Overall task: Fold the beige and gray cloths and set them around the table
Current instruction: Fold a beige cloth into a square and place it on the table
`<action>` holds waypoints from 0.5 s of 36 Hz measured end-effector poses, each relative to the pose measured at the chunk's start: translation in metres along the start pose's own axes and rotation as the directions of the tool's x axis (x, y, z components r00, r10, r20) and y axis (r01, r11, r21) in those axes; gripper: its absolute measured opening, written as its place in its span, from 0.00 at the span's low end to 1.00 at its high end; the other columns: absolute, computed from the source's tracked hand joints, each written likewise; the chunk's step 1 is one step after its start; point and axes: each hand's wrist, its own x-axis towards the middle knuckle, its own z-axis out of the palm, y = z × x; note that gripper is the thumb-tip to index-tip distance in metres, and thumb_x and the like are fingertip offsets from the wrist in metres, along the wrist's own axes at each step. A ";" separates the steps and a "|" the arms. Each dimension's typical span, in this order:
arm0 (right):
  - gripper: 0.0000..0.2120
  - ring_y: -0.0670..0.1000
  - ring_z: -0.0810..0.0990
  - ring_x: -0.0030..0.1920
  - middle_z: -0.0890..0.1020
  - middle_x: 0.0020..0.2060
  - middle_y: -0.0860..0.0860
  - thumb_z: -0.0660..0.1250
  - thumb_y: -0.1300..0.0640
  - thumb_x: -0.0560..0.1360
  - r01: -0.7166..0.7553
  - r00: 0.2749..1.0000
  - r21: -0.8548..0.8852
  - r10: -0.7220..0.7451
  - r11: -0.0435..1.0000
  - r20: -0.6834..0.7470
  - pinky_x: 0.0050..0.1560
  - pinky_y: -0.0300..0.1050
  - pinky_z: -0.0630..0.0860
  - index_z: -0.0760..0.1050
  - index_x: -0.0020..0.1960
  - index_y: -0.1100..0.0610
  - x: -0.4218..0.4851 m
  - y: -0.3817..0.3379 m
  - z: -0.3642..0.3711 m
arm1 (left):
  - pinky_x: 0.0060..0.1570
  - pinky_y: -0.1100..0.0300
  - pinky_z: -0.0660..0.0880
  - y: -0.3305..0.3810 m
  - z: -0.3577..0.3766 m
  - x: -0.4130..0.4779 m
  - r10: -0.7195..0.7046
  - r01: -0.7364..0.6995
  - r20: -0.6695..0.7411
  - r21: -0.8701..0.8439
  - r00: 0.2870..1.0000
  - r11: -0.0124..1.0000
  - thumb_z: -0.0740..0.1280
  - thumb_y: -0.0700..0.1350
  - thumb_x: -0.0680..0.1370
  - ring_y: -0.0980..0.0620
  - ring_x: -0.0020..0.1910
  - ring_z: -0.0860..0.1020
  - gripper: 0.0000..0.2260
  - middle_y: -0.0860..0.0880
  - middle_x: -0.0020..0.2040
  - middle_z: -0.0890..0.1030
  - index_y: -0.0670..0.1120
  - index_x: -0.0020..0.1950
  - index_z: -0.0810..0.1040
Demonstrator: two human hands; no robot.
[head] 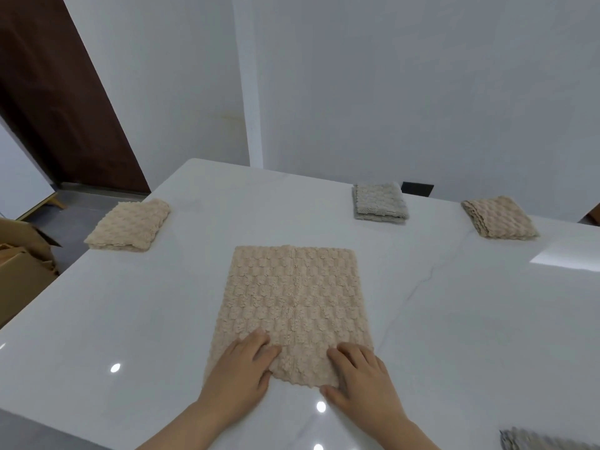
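A beige textured cloth (292, 300) lies spread flat on the white table (130, 313), right in front of me. My left hand (242, 371) rests on its near left corner and my right hand (360, 375) on its near right corner, fingers on the fabric. A folded beige cloth (130, 227) sits at the table's left edge. A folded gray cloth (380, 203) lies at the far edge, and another folded beige cloth (498, 219) lies at the far right. A gray cloth (535, 441) shows partly at the bottom right corner.
White walls stand behind the table, with a dark brown door (55, 99) at the left. Cardboard boxes (19, 264) sit on the floor beside the table's left side. A dark chair back (417, 189) peeks over the far edge.
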 end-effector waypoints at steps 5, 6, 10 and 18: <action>0.17 0.45 0.70 0.50 0.83 0.43 0.43 0.57 0.45 0.65 0.022 0.998 0.035 -0.020 0.999 -0.056 0.43 0.39 0.79 0.68 0.53 0.47 0.001 -0.001 -0.002 | 0.38 0.61 0.80 0.007 -0.004 0.004 0.004 -0.001 -0.027 0.087 1.000 0.996 0.57 0.45 0.66 0.51 0.43 0.83 0.15 0.52 0.43 0.82 0.52 0.52 0.69; 0.16 0.45 0.70 0.50 0.83 0.42 0.43 0.56 0.49 0.65 0.018 0.998 0.042 -0.016 0.999 -0.053 0.42 0.38 0.79 0.67 0.52 0.47 0.001 -0.001 -0.002 | 0.35 0.62 0.79 0.010 -0.006 0.006 0.005 -0.002 -0.033 0.085 0.999 0.996 0.61 0.45 0.65 0.52 0.40 0.82 0.14 0.52 0.42 0.82 0.52 0.50 0.69; 0.18 0.45 0.77 0.48 0.83 0.42 0.41 0.54 0.54 0.63 -0.006 1.000 0.069 0.004 0.998 0.031 0.41 0.35 0.79 0.67 0.52 0.47 0.001 -0.002 -0.004 | 0.26 0.69 0.74 0.010 -0.007 0.013 -0.050 0.048 0.035 0.060 0.998 0.997 0.80 0.44 0.46 0.56 0.32 0.80 0.35 0.55 0.36 0.81 0.51 0.47 0.67; 0.17 0.39 0.78 0.40 0.80 0.36 0.36 0.55 0.42 0.59 -0.128 0.982 0.126 0.107 0.984 0.158 0.38 0.30 0.75 0.70 0.46 0.43 0.003 -0.010 -0.015 | 0.39 0.65 0.64 0.009 -0.031 0.019 -0.324 0.340 0.131 -0.124 0.937 0.932 0.59 0.40 0.75 0.53 0.53 0.76 0.12 0.55 0.49 0.77 0.49 0.55 0.76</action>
